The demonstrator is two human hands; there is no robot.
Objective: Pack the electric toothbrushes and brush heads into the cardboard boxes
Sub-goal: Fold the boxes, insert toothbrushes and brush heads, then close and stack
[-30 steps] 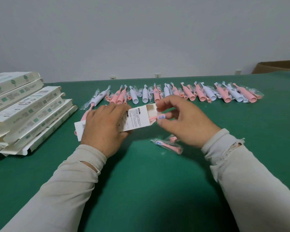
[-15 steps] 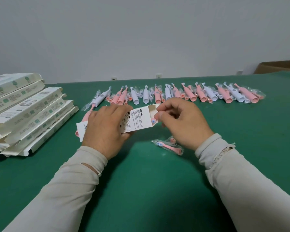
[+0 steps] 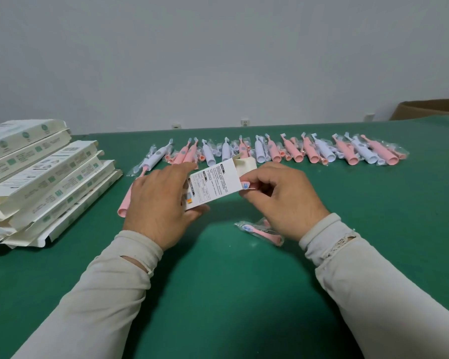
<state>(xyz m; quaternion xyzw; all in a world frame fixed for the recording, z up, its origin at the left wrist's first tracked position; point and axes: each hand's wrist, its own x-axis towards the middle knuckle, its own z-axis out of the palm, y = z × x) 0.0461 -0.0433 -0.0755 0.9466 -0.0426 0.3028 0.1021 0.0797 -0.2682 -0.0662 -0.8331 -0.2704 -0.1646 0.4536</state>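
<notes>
Left hand [image 3: 163, 200] gripped cardboard box [image 3: 213, 185] mid-tabletop; right hand [image 3: 278, 198] pinched brush head [image 3: 245, 185], now pushed further into open end.

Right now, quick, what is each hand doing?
Left hand: closed around the box, holding it.
Right hand: pinching a brush head at the box's open end.

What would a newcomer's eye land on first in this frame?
Probably the two hands at centre: the left hand grips a white box, while the right hand pinches a brush head at its open end. Behind them, a row of pink and white toothbrushes runs across the green table, with a stack of boxes at far left.
</notes>
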